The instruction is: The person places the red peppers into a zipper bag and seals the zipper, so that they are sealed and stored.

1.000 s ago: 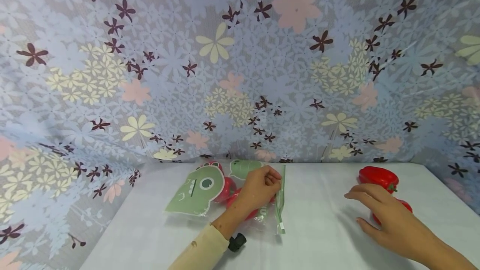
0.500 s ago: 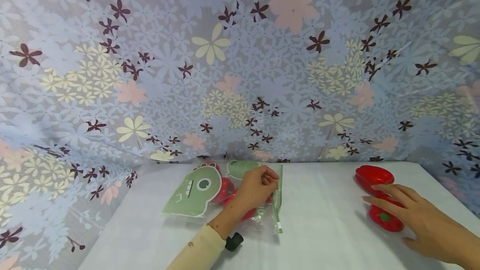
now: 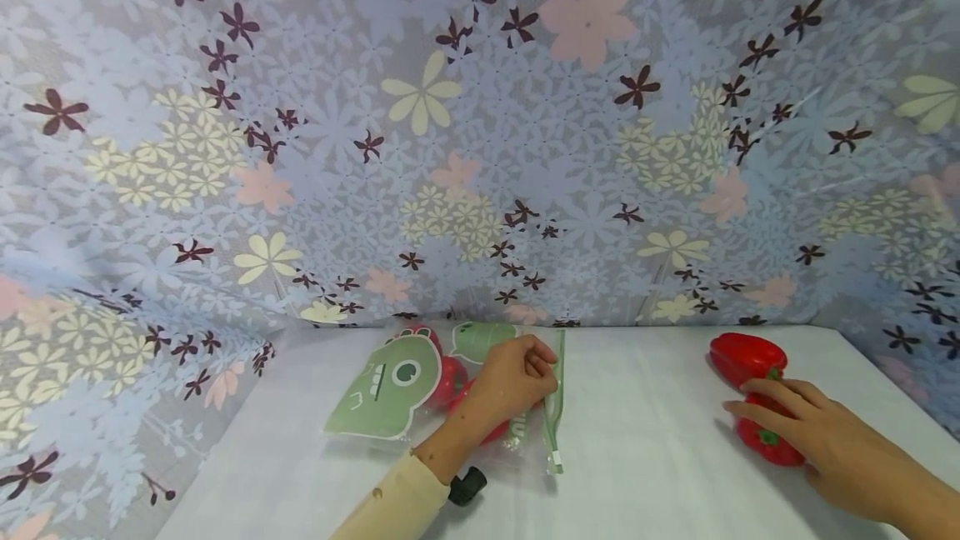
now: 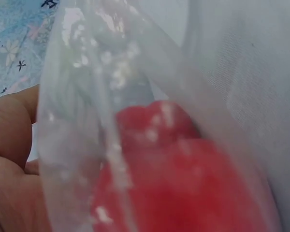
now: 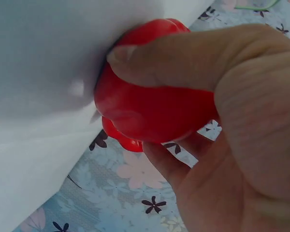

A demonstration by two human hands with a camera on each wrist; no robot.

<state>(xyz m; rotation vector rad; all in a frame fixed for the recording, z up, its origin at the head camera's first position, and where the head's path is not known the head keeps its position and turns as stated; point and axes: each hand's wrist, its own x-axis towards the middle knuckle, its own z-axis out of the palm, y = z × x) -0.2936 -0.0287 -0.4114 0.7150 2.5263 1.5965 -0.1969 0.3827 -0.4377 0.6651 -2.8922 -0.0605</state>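
A clear zip bag (image 3: pixel 378 394) with green cartoon print lies left of the middle in the head view. Red bell peppers (image 3: pixel 452 377) show inside it, partly covered by the print and my arm. With curled fingers, my left hand (image 3: pixel 513 377) pinches the bag by its green zip edge; its fingertips are hidden in the left wrist view, where film covers a red pepper (image 4: pixel 179 188). On the right, my right hand (image 3: pixel 832 444) grips the nearer red bell pepper (image 3: pixel 767 444). The right wrist view shows the thumb across this pepper (image 5: pixel 154 113) and fingers around its other side.
Another red bell pepper (image 3: pixel 745 358) lies just behind the gripped one. White cloth covers the table (image 3: pixel 630 440), and a floral curtain (image 3: pixel 480 148) rises at its back edge. A small black object (image 3: pixel 468 486) sits by the left wrist.
My right hand has come right and down onto the nearer pepper and closed its fingers around it. My left hand keeps its hold at the bag's edge.
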